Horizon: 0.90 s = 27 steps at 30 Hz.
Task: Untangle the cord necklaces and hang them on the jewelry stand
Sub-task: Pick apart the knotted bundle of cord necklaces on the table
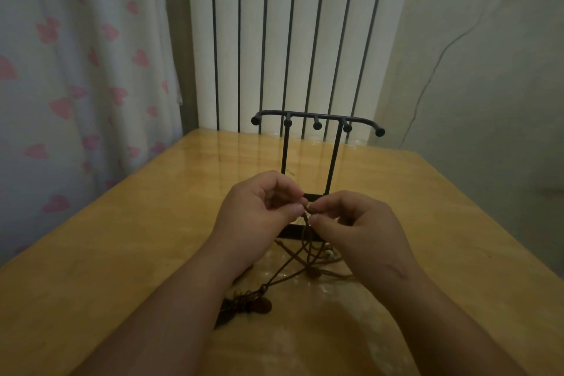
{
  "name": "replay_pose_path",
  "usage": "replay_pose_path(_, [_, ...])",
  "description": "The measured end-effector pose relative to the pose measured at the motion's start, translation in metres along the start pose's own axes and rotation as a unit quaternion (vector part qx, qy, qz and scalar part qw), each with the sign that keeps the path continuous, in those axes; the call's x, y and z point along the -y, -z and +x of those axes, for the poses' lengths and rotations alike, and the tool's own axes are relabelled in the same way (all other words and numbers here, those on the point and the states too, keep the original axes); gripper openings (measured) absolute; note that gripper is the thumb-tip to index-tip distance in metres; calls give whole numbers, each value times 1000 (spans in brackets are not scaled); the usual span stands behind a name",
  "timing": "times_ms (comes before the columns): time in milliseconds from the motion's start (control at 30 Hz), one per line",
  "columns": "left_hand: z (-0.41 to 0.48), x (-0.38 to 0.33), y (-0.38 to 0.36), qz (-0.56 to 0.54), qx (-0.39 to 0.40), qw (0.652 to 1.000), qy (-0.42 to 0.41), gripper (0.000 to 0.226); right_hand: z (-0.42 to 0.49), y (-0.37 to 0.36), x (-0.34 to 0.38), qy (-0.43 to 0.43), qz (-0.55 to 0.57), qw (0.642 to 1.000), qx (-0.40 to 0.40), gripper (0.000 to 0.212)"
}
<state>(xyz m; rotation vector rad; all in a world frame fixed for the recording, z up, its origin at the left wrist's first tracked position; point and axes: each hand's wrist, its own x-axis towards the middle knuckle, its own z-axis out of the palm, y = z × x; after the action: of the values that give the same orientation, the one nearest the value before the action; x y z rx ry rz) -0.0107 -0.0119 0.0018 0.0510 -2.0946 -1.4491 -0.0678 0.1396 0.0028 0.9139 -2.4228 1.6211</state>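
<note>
A tangle of brown cord necklaces (pixel 300 265) lies on the wooden table (pixel 122 253) between my forearms, with dark pendants and beads (pixel 250 304) at its near left and a small white bead at its right. My left hand (pixel 259 210) and my right hand (pixel 360 229) meet above it, each pinching the raised cords at one spot between thumb and fingertip. Behind my hands stands the black metal jewelry stand (pixel 317 119), a bar with several knobbed pegs on two posts. Nothing hangs on its pegs. Its base is partly hidden by my hands.
A white ribbed radiator (pixel 293 33) rises behind the table's far edge. A curtain with pink hearts (pixel 76 70) hangs at the left, and a pale wall with a thin cable stands at the right. The table's right edge runs diagonally.
</note>
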Motion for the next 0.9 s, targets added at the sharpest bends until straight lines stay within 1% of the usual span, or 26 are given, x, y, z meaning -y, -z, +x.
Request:
replay_pose_path(67, [0,1,1,10,-1,1000,-9,25,0,0,0,11,-17,1000,-6,9])
replay_pose_path(167, [-1,4,3,10,-10,1000,-25,36,-2,1,3,34,-41,998,-33,10])
replay_pose_path(200, [-1,4,4,17,-11,999,-32,36,-2,1,4,40,-50,997,-42,11])
replay_pose_path(267, [-1,3,5,21,-1,999,-41,30,-4,0,6,49,-66,995,-51,13])
replay_pose_path(367, [-3,2,2,15,18,998,-51,10,-5,-1,6,63,-86,992,-61,14])
replay_pose_path(433, [-3,2,0,21,19,998,-57,6,-5,-1,7,67,-95,991,-63,12])
replay_pose_path(633, [-4,1,1,47,21,998,-38,7,-5,-1,7,81,-131,986,-65,12])
replay_pose_path(733, [-5,-1,0,54,22,998,-30,9,-5,-1,6,77,-146,985,-52,7])
replay_pose_path(833, [-5,-3,1,55,26,998,-26,13,-5,-1,4,88,-162,982,-45,13])
replay_pose_path(900, [-5,-3,2,61,28,997,-27,18,-5,0,4,90,-153,983,-39,15])
